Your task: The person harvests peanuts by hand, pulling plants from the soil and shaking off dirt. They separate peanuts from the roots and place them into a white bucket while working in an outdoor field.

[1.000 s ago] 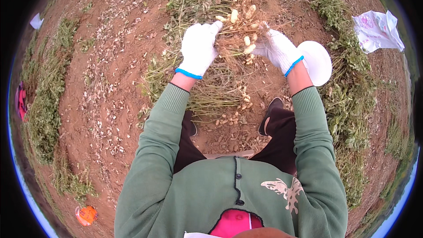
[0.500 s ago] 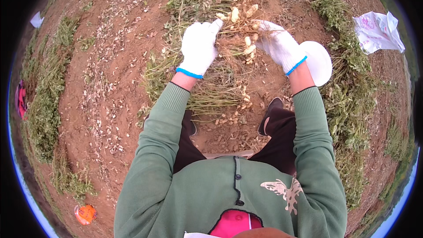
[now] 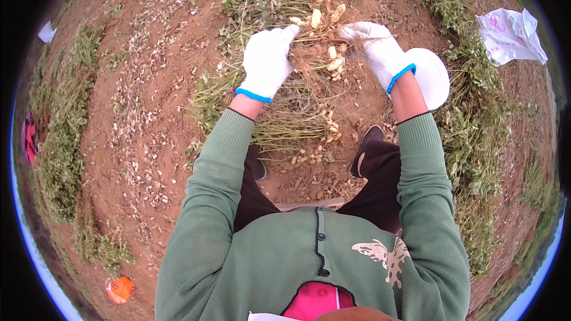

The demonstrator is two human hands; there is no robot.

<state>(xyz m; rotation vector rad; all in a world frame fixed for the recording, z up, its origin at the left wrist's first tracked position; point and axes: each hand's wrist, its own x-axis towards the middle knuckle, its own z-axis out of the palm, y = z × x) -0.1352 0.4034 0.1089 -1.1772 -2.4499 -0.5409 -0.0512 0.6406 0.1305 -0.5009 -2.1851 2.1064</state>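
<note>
White knitted gloves with blue cuffs cover both my hands. My left hand [image 3: 266,62] is closed around a bunch of peanut plants [image 3: 306,44], thumb toward the roots. Pale peanuts [image 3: 316,18] hang among thin brown roots to the right of that thumb, and more peanuts [image 3: 336,63] cluster just below. My right hand [image 3: 376,46] is at the right side of the roots, fingers pinched together. Whatever lies between those fingertips is hidden. Beneath the bunch, a heap of pulled peanut plants [image 3: 285,128] lies on the soil between my feet.
A round white dish-like thing [image 3: 433,78] sits behind my right wrist. Rows of green plants [image 3: 464,125] run along both sides. A white printed bag [image 3: 511,35] lies at the far right, an orange thing [image 3: 121,289] at the lower left. Loose peanuts [image 3: 309,156] dot the soil.
My right hand has shifted slightly up, its fingertips now drawn together at the edge of the roots. My left hand keeps its hold in nearly the same place.
</note>
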